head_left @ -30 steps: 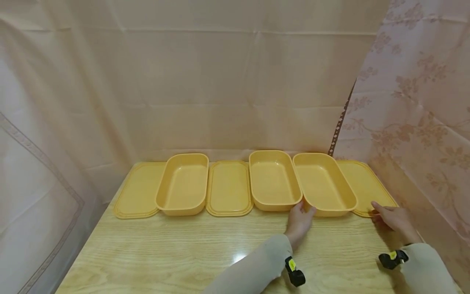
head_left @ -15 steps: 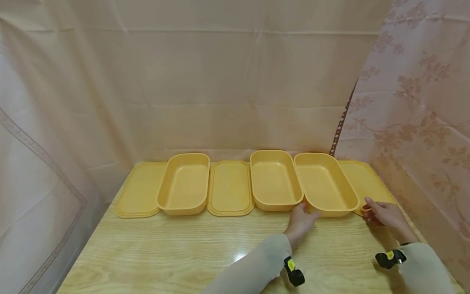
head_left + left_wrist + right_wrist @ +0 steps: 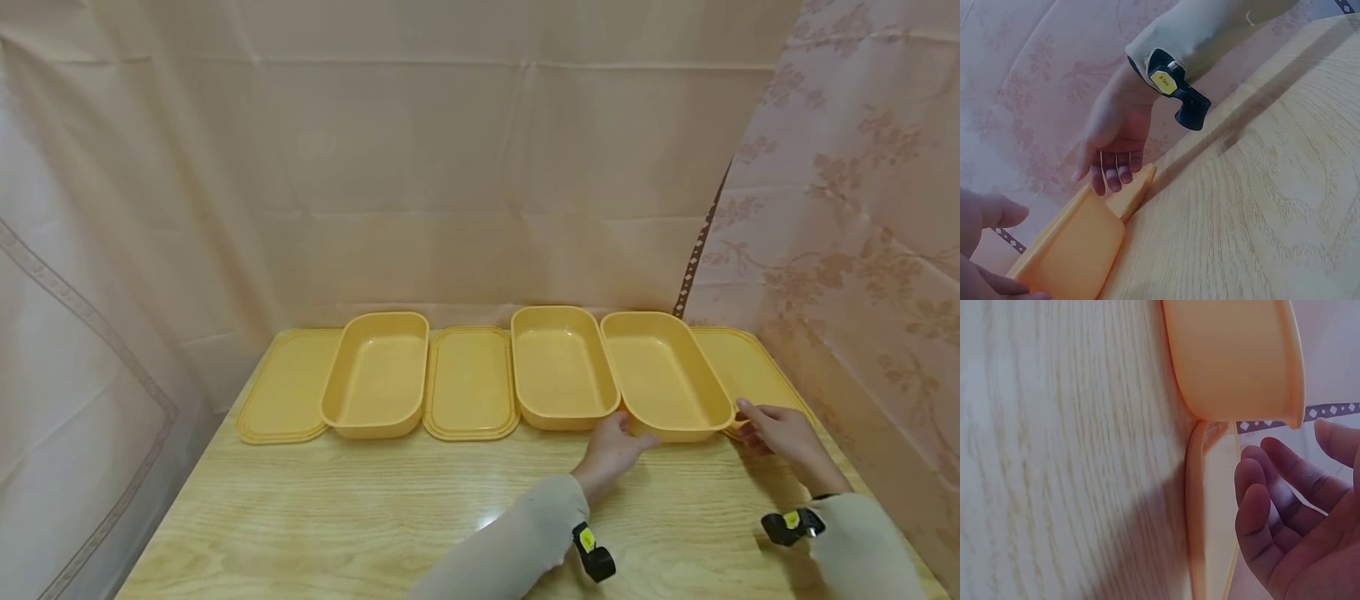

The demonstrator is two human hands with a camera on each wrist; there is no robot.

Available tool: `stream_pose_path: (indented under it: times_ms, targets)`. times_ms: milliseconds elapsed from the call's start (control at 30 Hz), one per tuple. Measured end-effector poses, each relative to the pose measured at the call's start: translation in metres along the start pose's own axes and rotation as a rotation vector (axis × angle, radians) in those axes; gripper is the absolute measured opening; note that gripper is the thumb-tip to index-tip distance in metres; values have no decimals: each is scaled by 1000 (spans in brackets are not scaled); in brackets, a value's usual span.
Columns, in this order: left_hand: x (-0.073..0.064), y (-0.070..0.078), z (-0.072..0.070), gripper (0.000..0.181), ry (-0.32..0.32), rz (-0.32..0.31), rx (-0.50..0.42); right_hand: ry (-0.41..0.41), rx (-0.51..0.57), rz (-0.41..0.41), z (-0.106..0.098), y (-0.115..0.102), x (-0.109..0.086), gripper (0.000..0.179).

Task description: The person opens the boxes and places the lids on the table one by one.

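Observation:
Yellow rectangular boxes and flat yellow lids stand in a row along the table's far side. My left hand [image 3: 611, 454] is at the front of the rightmost box [image 3: 667, 434], near its left corner and the middle box [image 3: 564, 422]. Its thumb is spread away from the fingers; whether the fingertips touch the box is unclear. My right hand [image 3: 783, 437] hovers by that box's right front corner, over the right lid [image 3: 738, 367]. In the right wrist view its fingers [image 3: 1252, 509] are loosely bent, with nothing between them and the thumb.
Farther left lie another lid [image 3: 471, 383], a third open box [image 3: 375, 431] and a lid [image 3: 288, 392] at the left edge. Fabric curtains [image 3: 480, 167] hang behind and beside the wooden table [image 3: 360, 517].
My right hand has moved left from the lid's front right corner towards the rightmost box. My left thumb has spread outward to the right. Boxes and lids keep their places.

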State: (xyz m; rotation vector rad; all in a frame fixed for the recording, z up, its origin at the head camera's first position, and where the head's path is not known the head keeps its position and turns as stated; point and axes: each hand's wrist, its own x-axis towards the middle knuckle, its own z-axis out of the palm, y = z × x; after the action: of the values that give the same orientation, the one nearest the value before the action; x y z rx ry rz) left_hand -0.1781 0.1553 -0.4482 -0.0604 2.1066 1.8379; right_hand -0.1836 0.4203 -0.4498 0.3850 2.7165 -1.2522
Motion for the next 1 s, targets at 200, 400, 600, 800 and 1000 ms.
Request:
stream_pose_path:
  times_ms: [200, 400, 600, 800, 1000]
  targets:
    - [-5, 5, -4, 63, -15, 9, 7, 2, -4, -36, 0, -3, -1, 68]
    - [-7, 7, -12, 60, -60, 14, 48, 9, -42, -35, -1, -8, -3, 69]
    - [-2, 10, -23, 61, -81, 60, 164, 39, -75, -43, -2, -14, -3, 70]
    - [1, 12, -30, 62, -87, 86, 182, 44, -88, -47, -4, -18, -3, 71]
    - [2, 12, -38, 56, -97, 129, 178, 41, -124, -65, -5, -22, -2, 76]
